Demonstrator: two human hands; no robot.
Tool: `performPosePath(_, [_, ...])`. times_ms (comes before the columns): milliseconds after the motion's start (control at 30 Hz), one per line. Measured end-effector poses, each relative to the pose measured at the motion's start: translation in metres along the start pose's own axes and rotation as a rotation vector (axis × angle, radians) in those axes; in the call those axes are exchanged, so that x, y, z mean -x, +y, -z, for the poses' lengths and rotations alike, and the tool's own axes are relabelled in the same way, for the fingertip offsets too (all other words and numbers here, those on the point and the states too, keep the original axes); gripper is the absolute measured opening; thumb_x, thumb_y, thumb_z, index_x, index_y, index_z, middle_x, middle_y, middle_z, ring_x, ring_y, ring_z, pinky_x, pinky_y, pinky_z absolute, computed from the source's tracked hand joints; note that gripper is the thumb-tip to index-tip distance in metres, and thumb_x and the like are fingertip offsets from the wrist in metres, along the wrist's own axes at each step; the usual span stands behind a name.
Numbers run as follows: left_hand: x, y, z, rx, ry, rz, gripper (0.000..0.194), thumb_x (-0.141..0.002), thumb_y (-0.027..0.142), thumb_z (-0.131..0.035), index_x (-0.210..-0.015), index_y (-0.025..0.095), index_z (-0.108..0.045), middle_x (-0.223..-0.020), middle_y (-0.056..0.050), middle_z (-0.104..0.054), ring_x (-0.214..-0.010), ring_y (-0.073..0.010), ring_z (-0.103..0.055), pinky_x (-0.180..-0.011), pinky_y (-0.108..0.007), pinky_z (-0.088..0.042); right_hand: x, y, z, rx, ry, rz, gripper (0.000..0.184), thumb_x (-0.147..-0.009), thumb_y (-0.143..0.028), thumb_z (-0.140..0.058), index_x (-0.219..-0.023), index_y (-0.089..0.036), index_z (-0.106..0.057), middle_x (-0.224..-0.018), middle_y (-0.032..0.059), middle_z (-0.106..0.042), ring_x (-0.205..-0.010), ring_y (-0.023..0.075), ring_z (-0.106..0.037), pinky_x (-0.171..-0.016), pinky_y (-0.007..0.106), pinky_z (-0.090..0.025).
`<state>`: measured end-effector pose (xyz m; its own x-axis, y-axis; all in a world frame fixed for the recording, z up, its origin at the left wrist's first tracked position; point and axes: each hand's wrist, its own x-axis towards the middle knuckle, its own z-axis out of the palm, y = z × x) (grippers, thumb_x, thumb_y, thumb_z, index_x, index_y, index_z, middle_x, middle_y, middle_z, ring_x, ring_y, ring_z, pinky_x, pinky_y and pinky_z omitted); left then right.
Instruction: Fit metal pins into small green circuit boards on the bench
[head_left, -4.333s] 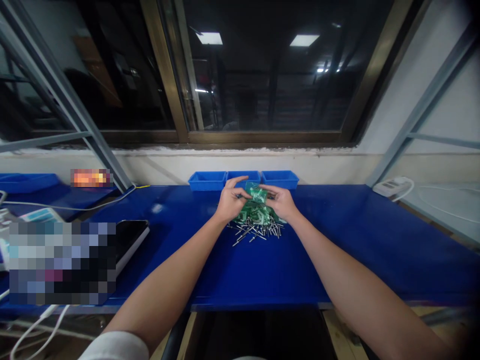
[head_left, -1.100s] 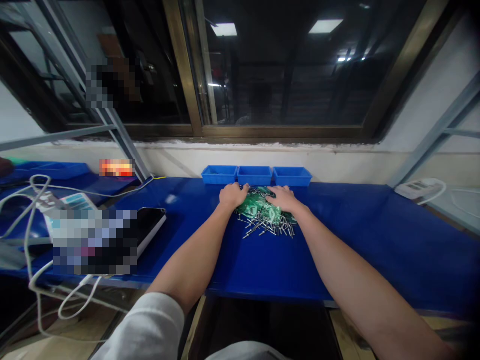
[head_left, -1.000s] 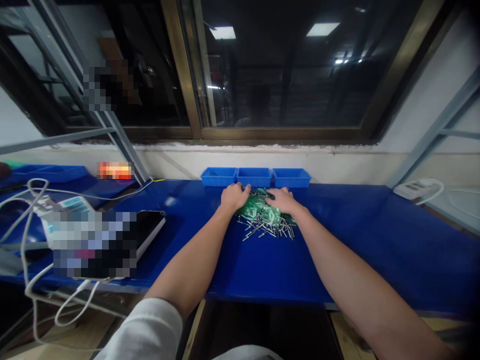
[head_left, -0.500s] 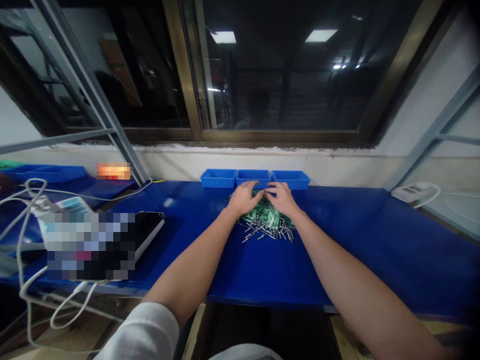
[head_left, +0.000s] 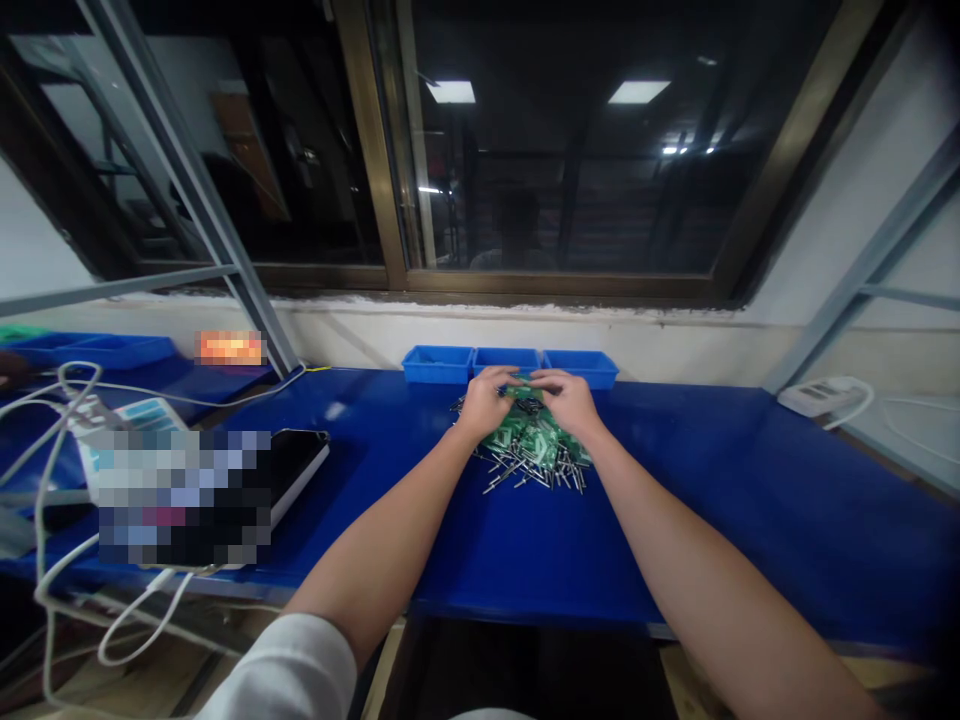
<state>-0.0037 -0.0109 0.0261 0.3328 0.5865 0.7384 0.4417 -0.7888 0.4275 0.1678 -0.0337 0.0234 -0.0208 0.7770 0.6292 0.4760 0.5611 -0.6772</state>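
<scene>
A loose heap of thin silver metal pins (head_left: 506,470) that look like pop rivets lies on the blue table, mixed with see-through green plastic pieces (head_left: 529,435). Over the left far side of the heap, my left hand (head_left: 487,400) has its fingers curled inward, with a small dark bit showing by the thumb. My right hand (head_left: 568,403) mirrors it on the other side, fingers bent round some green plastic. Both sets of fingertips nearly meet, and a green strip shows between them. What exactly lies inside the left fingers is hidden.
Three blue bins (head_left: 506,362) stand in a row behind the heap, against the wall. A phone-like black device (head_left: 300,450) and white cables (head_left: 49,540) lie on the left. A white power strip (head_left: 821,395) sits at the right. Metal posts (head_left: 259,315) flank the blue table (head_left: 525,560).
My fingers have curled and lifted slightly off the far part of the heap, with green plastic now showing between them. The view has tipped slightly upward.
</scene>
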Motion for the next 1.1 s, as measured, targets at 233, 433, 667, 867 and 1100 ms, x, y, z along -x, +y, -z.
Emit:
performPosePath(233, [0.002, -0.004, 0.000, -0.094, 0.002, -0.069, 0.034, -0.066, -0.001, -0.051, -0.089, 0.020, -0.065, -0.115, -0.004, -0.060, -0.109, -0.0183, -0.052, -0.097, -0.036, -0.041, 0.002, 0.001, -0.003, -0.056, 0.023, -0.017, 0.021, -0.068, -0.014, -0.055, -0.080, -0.019, -0.071, -0.101, 0.0064, -0.068, -0.095, 0.0192, -0.062, -0.084, 0.032, -0.049])
performPosePath(433, [0.003, 0.000, -0.002, 0.100, 0.018, 0.036, 0.029, -0.075, 0.012, -0.056, -0.103, 0.018, -0.058, -0.094, -0.004, -0.065, -0.089, -0.0170, -0.060, -0.084, -0.030, -0.045, 0.000, 0.002, -0.001, -0.131, 0.052, -0.104, 0.015, -0.067, -0.028, -0.063, -0.075, -0.016, -0.068, -0.089, 0.0073, -0.069, -0.084, 0.0210, -0.064, -0.076, 0.034, -0.049])
performPosePath(667, [0.002, -0.002, -0.009, 0.502, 0.041, 0.273, 0.034, -0.076, 0.029, -0.061, -0.107, 0.017, -0.051, -0.067, 0.002, -0.057, -0.059, -0.0102, -0.053, -0.058, -0.021, -0.041, -0.004, 0.007, -0.004, -0.320, 0.061, -0.257, 0.031, -0.056, -0.040, -0.071, -0.071, -0.014, -0.061, -0.061, 0.0025, -0.063, -0.057, 0.0153, -0.057, -0.056, 0.028, -0.045])
performPosePath(867, [-0.003, -0.008, -0.006, 0.604, -0.012, 0.380, 0.016, -0.066, 0.027, -0.065, -0.076, 0.014, -0.063, -0.070, -0.002, -0.061, -0.064, -0.0128, -0.055, -0.062, -0.024, -0.043, -0.003, 0.009, -0.006, -0.308, 0.064, -0.280, 0.029, -0.056, -0.037, -0.071, -0.071, -0.014, -0.060, -0.061, 0.0023, -0.062, -0.058, 0.0148, -0.057, -0.058, 0.028, -0.045])
performPosePath(1100, [-0.005, -0.016, 0.001, 0.759, 0.028, 0.520, 0.010, -0.059, 0.022, -0.062, -0.064, 0.013, -0.065, -0.061, 0.000, -0.059, -0.051, -0.0087, -0.048, -0.051, -0.022, -0.037, -0.003, 0.009, -0.003, -0.252, 0.055, -0.288, 0.033, -0.064, -0.042, -0.066, -0.082, -0.014, -0.064, -0.069, 0.0060, -0.067, -0.067, 0.0181, -0.062, -0.063, 0.029, -0.046])
